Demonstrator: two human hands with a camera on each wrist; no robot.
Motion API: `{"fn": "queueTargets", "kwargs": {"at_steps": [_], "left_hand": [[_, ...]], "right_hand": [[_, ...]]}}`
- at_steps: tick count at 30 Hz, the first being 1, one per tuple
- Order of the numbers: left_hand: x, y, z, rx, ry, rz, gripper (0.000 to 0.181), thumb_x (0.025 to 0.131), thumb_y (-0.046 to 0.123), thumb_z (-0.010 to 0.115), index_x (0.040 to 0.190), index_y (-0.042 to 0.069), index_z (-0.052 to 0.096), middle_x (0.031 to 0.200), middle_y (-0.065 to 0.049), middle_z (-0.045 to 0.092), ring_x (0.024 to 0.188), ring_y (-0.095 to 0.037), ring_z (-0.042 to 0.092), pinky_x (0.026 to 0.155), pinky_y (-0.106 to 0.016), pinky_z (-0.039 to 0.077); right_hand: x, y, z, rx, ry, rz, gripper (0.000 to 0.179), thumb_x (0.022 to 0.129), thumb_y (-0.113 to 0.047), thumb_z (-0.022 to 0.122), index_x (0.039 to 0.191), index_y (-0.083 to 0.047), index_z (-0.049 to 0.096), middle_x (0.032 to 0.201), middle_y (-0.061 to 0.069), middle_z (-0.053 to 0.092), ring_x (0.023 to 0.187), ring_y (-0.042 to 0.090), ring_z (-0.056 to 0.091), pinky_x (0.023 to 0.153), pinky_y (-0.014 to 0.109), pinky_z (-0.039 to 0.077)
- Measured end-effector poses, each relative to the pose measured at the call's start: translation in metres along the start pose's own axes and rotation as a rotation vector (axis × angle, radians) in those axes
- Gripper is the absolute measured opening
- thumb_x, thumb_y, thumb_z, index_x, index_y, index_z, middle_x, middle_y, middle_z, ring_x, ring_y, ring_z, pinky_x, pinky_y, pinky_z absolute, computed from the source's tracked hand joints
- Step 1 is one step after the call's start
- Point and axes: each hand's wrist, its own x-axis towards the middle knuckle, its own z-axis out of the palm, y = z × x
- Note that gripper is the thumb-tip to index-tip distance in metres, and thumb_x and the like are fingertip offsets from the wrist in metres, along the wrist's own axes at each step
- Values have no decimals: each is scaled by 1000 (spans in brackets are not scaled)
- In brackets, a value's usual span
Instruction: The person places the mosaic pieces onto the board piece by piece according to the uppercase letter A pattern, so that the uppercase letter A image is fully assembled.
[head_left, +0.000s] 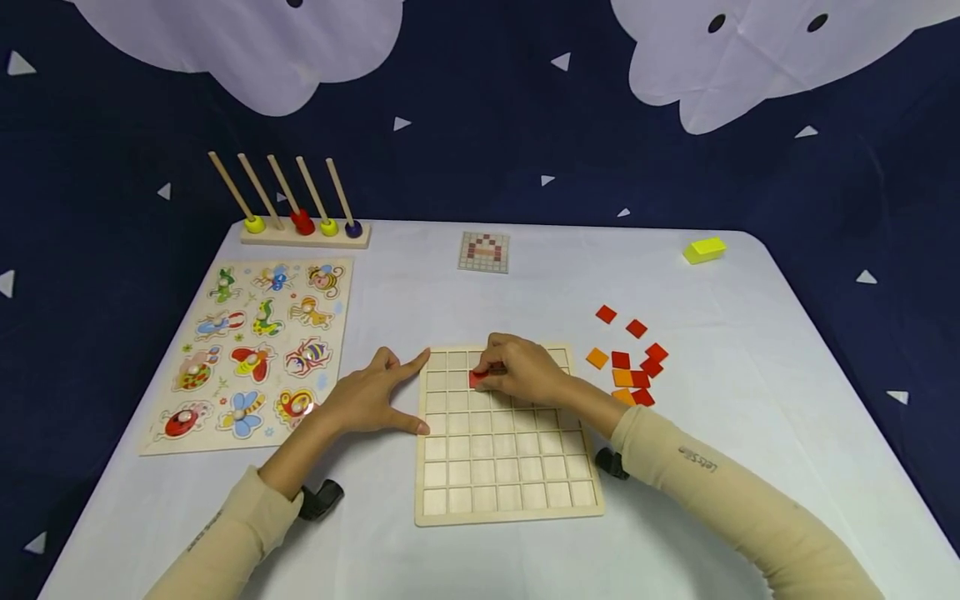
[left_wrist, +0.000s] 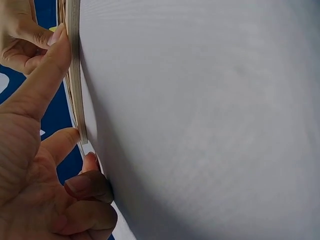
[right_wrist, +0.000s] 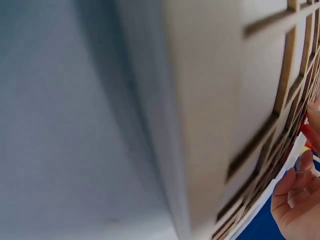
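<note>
A wooden grid board (head_left: 510, 518) lies in front of me. Against its left edge rest the thumb and index fingertip of my left hand (head_left: 375, 392), spread well apart; the left wrist view shows this hand (left_wrist: 30, 165) beside the board's side (left_wrist: 75, 75), its other fingers loosely bent. Over the upper part of the grid, my right hand (head_left: 525, 371) pinches a red square tile (head_left: 476, 380) at a cell near the top left. Red also shows between the fingers (right_wrist: 314, 135) in the right wrist view. That hand and forearm hide part of the grid's upper right.
Several loose red tiles (head_left: 652, 367) and orange tiles (head_left: 597, 358) lie right of the board. Behind it is a small pattern card (head_left: 483, 252). An insect puzzle board (head_left: 255, 358) and a peg stand (head_left: 307, 237) are at left, a yellow block (head_left: 705, 250) at back right.
</note>
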Motion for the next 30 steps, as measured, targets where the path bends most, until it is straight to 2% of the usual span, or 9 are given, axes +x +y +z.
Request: {"fn": "queueTargets", "kwargs": {"at_steps": [3, 6, 11, 16, 21, 26, 30], "left_hand": [[0, 1, 0, -3, -2, -1, 109, 67, 58, 85, 155, 19, 35, 106, -7, 40, 68, -19, 43, 57, -31, 37], [1, 2, 1, -5, -3, 4, 109, 67, 58, 85, 155, 20, 35, 106, -7, 40, 69, -19, 44, 57, -31, 36], [1, 2, 1, 14, 7, -2, 109, 66, 59, 85, 155, 20, 35, 106, -7, 41, 69, -19, 43, 57, -31, 36], [-1, 0, 2, 12, 19, 2, 109, 65, 58, 85, 155, 19, 36, 105, -8, 41, 68, -19, 42, 56, -31, 35], [-3, -3, 2, 9, 30, 7, 110, 65, 59, 85, 155, 20, 37, 105, -8, 41, 67, -19, 42, 57, -31, 35], [-3, -2, 2, -1, 34, 15, 110, 65, 59, 85, 154, 19, 37, 105, -8, 41, 67, -18, 41, 57, -30, 35], [-1, 0, 2, -5, 31, 23, 109, 65, 59, 85, 155, 19, 36, 106, -8, 41, 68, -18, 41, 58, -31, 36]], "right_hand": [[-1, -2, -2, -29, -11, 6, 18, 84, -28, 79, 95, -13, 78, 87, -4, 58, 74, 8, 49, 65, 23, 44], [-4, -2, -9, -39, -22, 31, 28, 84, -32, 80, 104, -13, 77, 89, -1, 57, 76, 9, 49, 66, 24, 43], [-18, 6, -32, -11, 34, 98, 36, 86, -28, 78, 116, -10, 74, 93, 6, 57, 76, 17, 51, 68, 29, 40], [-40, 35, -61, -18, 143, 192, 32, 88, -22, 76, 116, -6, 73, 95, 11, 58, 75, 22, 49, 65, 32, 38], [-55, 76, -80, -105, 220, 326, 35, 88, -19, 76, 117, 0, 71, 96, 15, 58, 77, 24, 50, 69, 37, 42], [-65, 107, -89, -187, 207, 487, 42, 88, -23, 75, 121, 2, 68, 102, 17, 56, 88, 30, 55, 80, 45, 46], [-69, 117, -92, -212, 200, 537, 42, 89, -24, 73, 121, 3, 68, 103, 18, 55, 91, 31, 54, 81, 48, 46]]}}
